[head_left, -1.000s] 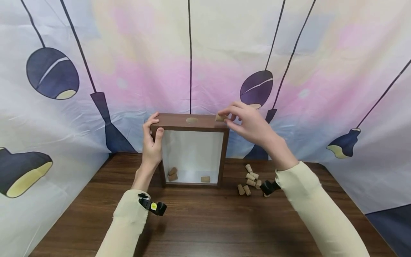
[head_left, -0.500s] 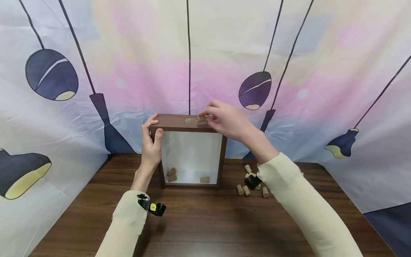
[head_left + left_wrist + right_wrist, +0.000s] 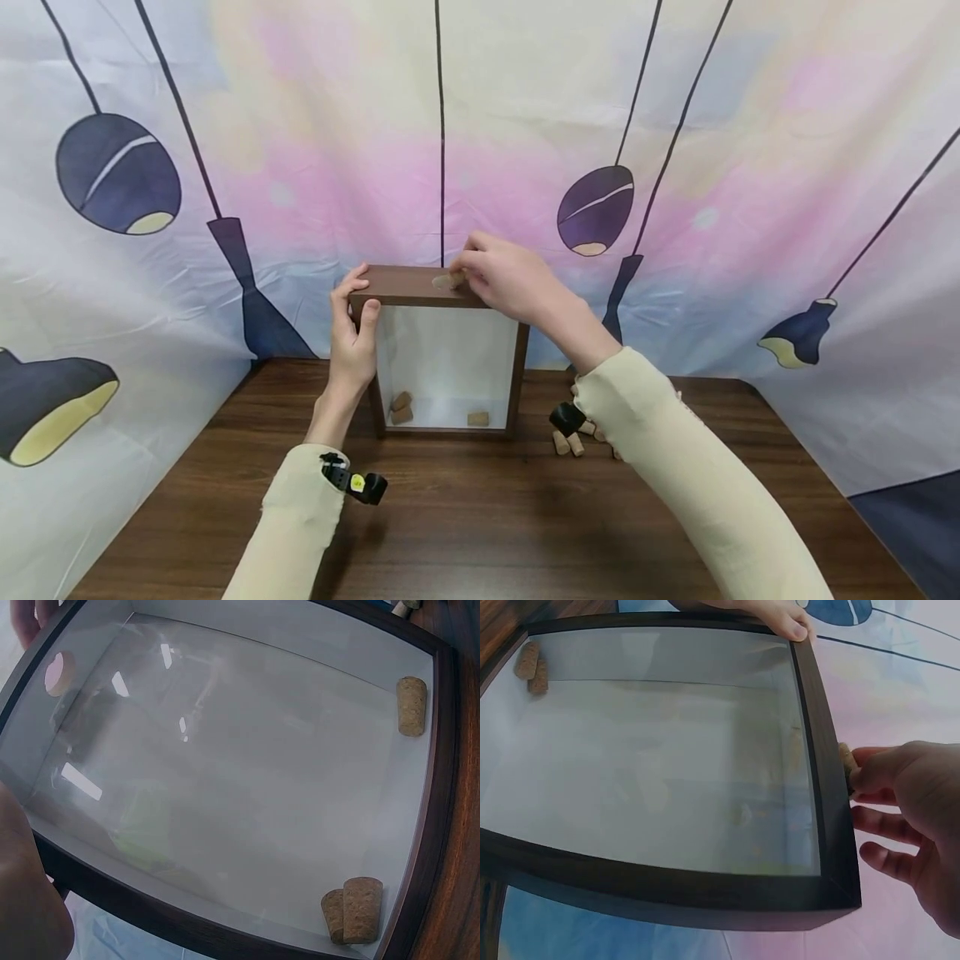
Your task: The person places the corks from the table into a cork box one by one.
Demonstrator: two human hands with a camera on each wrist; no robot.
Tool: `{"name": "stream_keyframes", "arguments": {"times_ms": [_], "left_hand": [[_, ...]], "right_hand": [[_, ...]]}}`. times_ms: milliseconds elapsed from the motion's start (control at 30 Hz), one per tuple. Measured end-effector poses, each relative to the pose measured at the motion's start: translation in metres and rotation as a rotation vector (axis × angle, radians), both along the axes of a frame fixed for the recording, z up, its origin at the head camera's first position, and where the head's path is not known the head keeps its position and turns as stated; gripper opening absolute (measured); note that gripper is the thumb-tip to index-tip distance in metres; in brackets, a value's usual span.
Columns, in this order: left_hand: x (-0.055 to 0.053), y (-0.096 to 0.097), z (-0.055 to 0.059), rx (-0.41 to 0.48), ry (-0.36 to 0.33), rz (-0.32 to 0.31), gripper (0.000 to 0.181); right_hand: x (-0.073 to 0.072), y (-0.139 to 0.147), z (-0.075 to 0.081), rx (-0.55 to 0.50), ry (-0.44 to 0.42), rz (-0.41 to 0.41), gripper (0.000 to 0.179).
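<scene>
A dark wooden shadow box frame (image 3: 420, 297) with a clear front stands upright on the table. My left hand (image 3: 356, 342) grips its top left corner, thumb on the front and fingers over the top. With thumb and fingers, my right hand (image 3: 506, 275) pinches a cork (image 3: 847, 766) at the round hole (image 3: 444, 282) in the top edge. Inside the box, two corks (image 3: 363, 909) lean together in one lower corner and another cork (image 3: 411, 706) lies near the opposite one. The right fingers partly cover the held cork.
Several loose corks (image 3: 561, 442) lie on the brown table (image 3: 465, 517) to the right of the box, partly hidden under the right wrist camera (image 3: 567, 418). A cloth backdrop (image 3: 337, 167) with printed lamps hangs close behind.
My right hand has moved left along the top of the box, carrying the cork from the right end to the hole. The left hand keeps its grip on the corner.
</scene>
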State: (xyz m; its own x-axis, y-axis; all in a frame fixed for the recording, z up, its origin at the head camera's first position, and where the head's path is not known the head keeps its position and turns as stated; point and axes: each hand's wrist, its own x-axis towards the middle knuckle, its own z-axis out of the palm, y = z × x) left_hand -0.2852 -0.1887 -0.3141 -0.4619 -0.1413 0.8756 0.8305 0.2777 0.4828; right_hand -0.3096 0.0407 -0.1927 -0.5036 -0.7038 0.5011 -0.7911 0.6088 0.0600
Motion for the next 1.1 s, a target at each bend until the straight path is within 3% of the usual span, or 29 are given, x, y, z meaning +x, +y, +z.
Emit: {"name": "stream_keyframes", "arguments": {"times_ms": [300, 833, 1100], "left_hand": [[-0.001, 0.002, 0.001, 0.004, 0.004, -0.005, 0.032], [0.0, 0.002, -0.001, 0.005, 0.003, 0.004, 0.032], [0.001, 0.0, 0.001, 0.002, 0.005, 0.005, 0.032]], "right_hand": [[-0.002, -0.009, -0.001, 0.01, -0.025, -0.049, 0.025], [-0.006, 0.028, -0.016, -0.24, -0.069, 0.049, 0.019], [-0.006, 0.06, -0.027, -0.372, -0.058, 0.037, 0.015]]}}
